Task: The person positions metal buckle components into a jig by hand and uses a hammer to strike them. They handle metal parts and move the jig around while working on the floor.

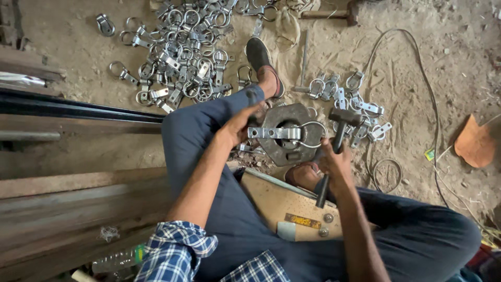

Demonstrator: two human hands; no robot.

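Observation:
My left hand [244, 124] holds a flat metal strap with a ring [282, 133] across a heavy hexagonal steel block [308, 116] on the ground between my legs. The ring end lies at the block's right side. My right hand [334, 163] grips the dark handle of a hammer [338, 137], whose head sits just right of the block, a little above the ring. I sit on a low wooden board [282, 206] with my legs in dark trousers around the block.
A large heap of metal ring straps [182, 47] lies at the upper left and a smaller heap [355, 104] right of the block. A second hammer [334, 14], a steel punch [303, 62], a wire loop [386, 175], wooden planks [78, 203] and an orange shard [474, 143] lie about.

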